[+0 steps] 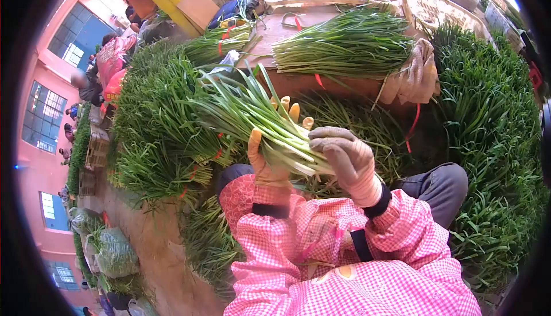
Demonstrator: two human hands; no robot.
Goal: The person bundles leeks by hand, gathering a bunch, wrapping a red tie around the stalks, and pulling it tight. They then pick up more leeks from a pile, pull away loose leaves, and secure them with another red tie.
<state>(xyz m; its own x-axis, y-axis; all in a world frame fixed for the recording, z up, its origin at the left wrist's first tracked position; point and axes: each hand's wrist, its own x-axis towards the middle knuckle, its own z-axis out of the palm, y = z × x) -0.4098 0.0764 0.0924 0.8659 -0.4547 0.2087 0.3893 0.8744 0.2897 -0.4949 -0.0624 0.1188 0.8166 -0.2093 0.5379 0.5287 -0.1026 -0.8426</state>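
A loose bunch of garlic chives (261, 118), green leaves up to the left and pale stems down to the right, lies across my left hand (270, 164). That hand wears an orange-pink glove; its thumb is in front of the bunch and its fingertips curl up from behind. At the pale stem ends, my right hand (351, 164), gloved with greyed fingers, has its fingers bent together on the stems. Part of its grip is hidden. Below both hands lie loose chives (367, 144).
Ahead, a large pile of chives (344, 41) lies on a low board (267, 32) with red ties (319, 81). Tied bundles (155, 109) are stacked left, more chives (488, 144) right. White baskets (442, 9) stand behind. Other people (89, 86) are far left.
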